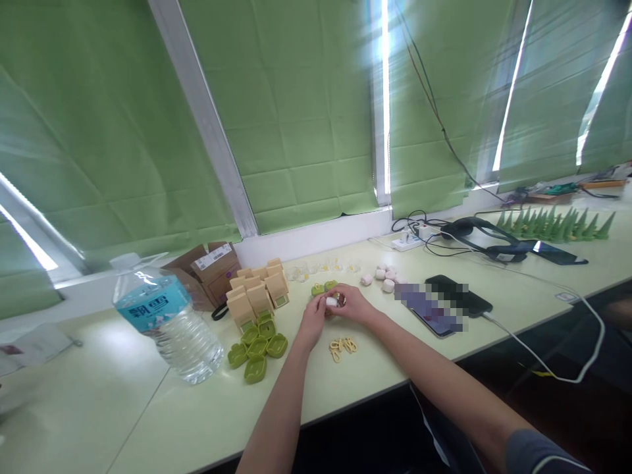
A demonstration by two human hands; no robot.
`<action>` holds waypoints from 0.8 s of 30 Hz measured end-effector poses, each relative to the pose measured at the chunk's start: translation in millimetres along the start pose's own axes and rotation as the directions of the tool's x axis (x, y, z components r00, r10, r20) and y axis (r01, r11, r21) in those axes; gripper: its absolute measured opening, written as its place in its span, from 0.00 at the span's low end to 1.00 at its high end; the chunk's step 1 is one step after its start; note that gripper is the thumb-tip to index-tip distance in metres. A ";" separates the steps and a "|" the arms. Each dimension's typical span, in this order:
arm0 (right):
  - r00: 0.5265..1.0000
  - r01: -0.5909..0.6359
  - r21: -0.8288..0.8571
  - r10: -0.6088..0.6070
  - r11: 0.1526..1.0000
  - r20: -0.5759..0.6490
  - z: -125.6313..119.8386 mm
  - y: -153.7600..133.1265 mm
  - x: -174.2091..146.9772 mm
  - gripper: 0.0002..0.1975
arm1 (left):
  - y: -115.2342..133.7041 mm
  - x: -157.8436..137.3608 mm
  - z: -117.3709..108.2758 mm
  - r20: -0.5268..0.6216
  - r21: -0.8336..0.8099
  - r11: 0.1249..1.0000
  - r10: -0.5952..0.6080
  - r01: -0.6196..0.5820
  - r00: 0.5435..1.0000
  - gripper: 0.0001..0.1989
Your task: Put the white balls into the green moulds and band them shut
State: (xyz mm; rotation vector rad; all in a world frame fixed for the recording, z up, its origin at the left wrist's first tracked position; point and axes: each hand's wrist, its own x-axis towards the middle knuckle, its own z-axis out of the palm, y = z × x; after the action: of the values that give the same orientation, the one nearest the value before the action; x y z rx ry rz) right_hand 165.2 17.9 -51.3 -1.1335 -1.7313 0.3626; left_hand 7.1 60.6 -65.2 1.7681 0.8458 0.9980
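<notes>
While the table's front edge point(360, 400) runs below the fingers on the wearer's side, a strip of tabletop point(372, 362) lies between it and the small yellow loops point(343, 346), leaving the forearms room toward the body; to the fingers' left, six green cups point(257, 347) and a large water bottle point(170, 319) hem in the space, and to their right, tabletop stretches toward two phones point(464, 300). Just below the fingers the loops overlap, perhaps five of them. Two green pieces point(317, 289) show directly beyond the fingertips. Left and slightly beyond stand the beige pieces point(257, 296), around ten, too overlapped for a sure count. Right and beyond are about six pale pink-white blocks point(388, 286); farther past the fingers, some six or seven clear pieces with yellow spots point(324, 266) line up near the wall. The left hand point(312, 320) and right hand point(356, 305) meet, fingers bent and closed in, gripping one small white piece point(332, 301) between them. Something darker shows under the right fingers, too small to identify.
</notes>
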 end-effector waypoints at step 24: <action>0.996 -0.045 -0.067 0.039 0.997 -0.085 7.2 2.4 -2.9 0.09 | 3.5 -1.8 -0.9 -0.012 -0.187 0.980 -0.078 0.074 0.997 0.22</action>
State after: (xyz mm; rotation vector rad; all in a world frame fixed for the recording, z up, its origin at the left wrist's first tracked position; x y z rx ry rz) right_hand 160.6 18.6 -58.0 -1.2194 -1.6594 0.2790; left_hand 6.0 58.2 -62.2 1.5588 0.7985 1.0114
